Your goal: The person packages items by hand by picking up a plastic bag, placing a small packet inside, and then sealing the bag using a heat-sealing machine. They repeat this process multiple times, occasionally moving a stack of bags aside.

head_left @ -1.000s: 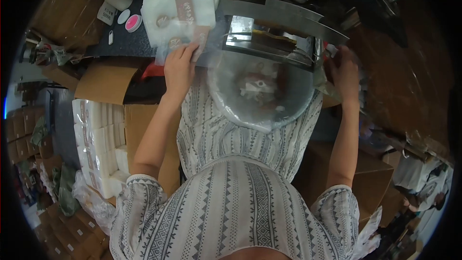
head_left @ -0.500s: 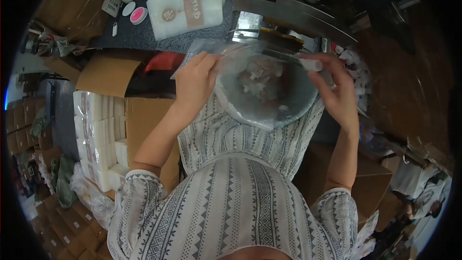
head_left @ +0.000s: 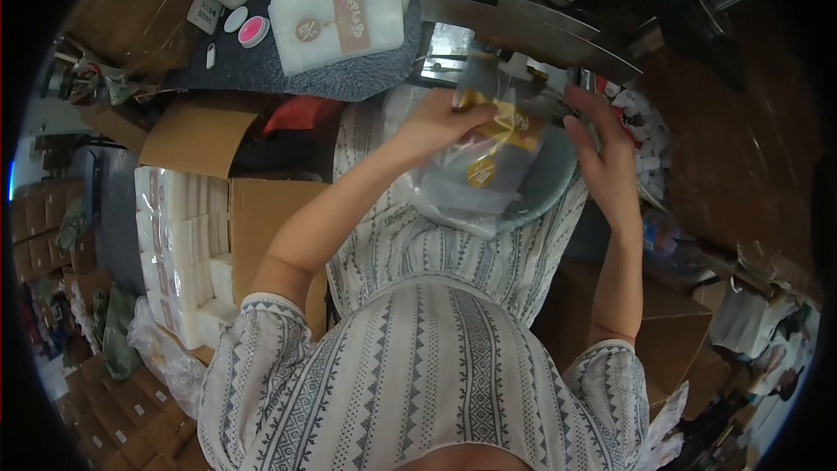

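My left hand (head_left: 446, 125) is closed in a pinch on a clear plastic pouch (head_left: 499, 157) with yellow printing. The pouch lies over a round basin (head_left: 549, 187) on my lap, lined with clear plastic, and hides most of what is inside. To the right of the pouch, my right hand (head_left: 608, 144) is raised with thumb and index finger apart. No object shows clearly between those fingers. Just beyond both hands is the metal edge of a machine (head_left: 540, 26).
A stack of white printed pouches (head_left: 336, 13) lies on a grey cloth (head_left: 370, 65). An open pink pot (head_left: 254, 31) is nearby. Cardboard boxes (head_left: 279, 227) and wrapped white packs (head_left: 179, 244) stand at left. Small white pieces (head_left: 649, 144) lie at right.
My left hand has moved right, bringing the yellow-printed pouch over the basin. The white cylindrical piece at my right fingers no longer shows. My right hand has shifted slightly.
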`<state>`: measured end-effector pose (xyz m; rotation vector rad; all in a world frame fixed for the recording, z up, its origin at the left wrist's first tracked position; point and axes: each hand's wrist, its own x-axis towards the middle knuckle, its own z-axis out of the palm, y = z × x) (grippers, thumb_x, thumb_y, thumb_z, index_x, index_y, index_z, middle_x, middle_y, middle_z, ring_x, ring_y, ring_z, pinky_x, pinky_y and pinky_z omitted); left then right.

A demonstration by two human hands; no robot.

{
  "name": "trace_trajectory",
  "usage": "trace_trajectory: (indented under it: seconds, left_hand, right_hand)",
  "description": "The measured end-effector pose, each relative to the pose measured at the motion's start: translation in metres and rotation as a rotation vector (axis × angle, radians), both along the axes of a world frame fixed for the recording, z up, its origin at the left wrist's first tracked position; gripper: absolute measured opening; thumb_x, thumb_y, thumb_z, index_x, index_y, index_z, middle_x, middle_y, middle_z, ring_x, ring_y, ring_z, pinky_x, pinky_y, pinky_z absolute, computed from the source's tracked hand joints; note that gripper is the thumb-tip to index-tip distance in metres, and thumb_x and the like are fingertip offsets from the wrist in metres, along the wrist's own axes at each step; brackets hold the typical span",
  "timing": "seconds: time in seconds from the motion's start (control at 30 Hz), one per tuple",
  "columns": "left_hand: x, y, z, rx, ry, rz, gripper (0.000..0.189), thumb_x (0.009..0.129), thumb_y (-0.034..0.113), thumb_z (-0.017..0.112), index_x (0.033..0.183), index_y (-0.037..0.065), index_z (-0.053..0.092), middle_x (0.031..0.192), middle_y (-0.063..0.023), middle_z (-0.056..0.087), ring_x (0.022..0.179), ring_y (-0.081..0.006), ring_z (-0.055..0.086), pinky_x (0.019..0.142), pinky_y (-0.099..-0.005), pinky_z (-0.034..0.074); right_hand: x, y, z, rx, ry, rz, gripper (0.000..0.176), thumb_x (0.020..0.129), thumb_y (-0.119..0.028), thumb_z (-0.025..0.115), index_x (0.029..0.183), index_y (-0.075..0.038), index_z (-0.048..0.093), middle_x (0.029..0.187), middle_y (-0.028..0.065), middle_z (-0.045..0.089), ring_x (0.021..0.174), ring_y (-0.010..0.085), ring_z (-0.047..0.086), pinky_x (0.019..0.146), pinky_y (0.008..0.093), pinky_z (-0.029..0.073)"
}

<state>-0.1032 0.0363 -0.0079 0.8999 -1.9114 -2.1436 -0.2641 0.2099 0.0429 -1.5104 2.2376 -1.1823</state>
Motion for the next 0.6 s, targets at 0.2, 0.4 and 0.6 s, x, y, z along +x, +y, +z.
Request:
trace_trajectory:
  seconds: [0.2, 0.4, 0.6]
  left_hand:
    - [-0.013, 0.001, 0.009, 0.180, 0.022, 0.124, 0.034, 0.089, 0.026, 0.066, 0.099, -0.006, 0.064, 0.085, -0.0114, 0.068, 0.064, -0.0172, 0.064, 0.057, -0.0259, 0.050]
    - [0.040, -0.103, -0.039, -1.546, -0.332, 0.346, 0.068, 0.083, 0.042, 0.066, 0.132, 0.001, 0.042, 0.138, -0.0268, 0.038, 0.125, -0.0434, 0.039, 0.103, -0.0514, 0.030]
    - [0.088, -0.069, -0.044, -1.430, -0.246, 0.166, 0.046, 0.085, 0.023, 0.064, 0.125, 0.004, 0.049, 0.119, -0.0163, 0.055, 0.108, -0.0363, 0.053, 0.092, -0.0454, 0.039]
  right_hand:
    - [-0.028, 0.047, 0.008, 0.553, 0.499, -0.542, 0.030, 0.088, -0.022, 0.062, 0.111, -0.003, 0.061, 0.095, 0.0182, 0.066, 0.085, 0.0376, 0.065, 0.074, 0.0416, 0.051]
    - [-0.075, 0.051, -0.021, 0.517, 0.094, -0.281, 0.027, 0.085, -0.009, 0.061, 0.112, -0.004, 0.062, 0.102, 0.0177, 0.067, 0.090, 0.0326, 0.067, 0.075, 0.0391, 0.051]
    - [-0.077, 0.046, -0.033, 0.290, 0.100, -0.243, 0.025, 0.084, -0.010, 0.059, 0.108, -0.004, 0.063, 0.096, 0.0200, 0.067, 0.089, 0.0377, 0.064, 0.077, 0.0411, 0.050]
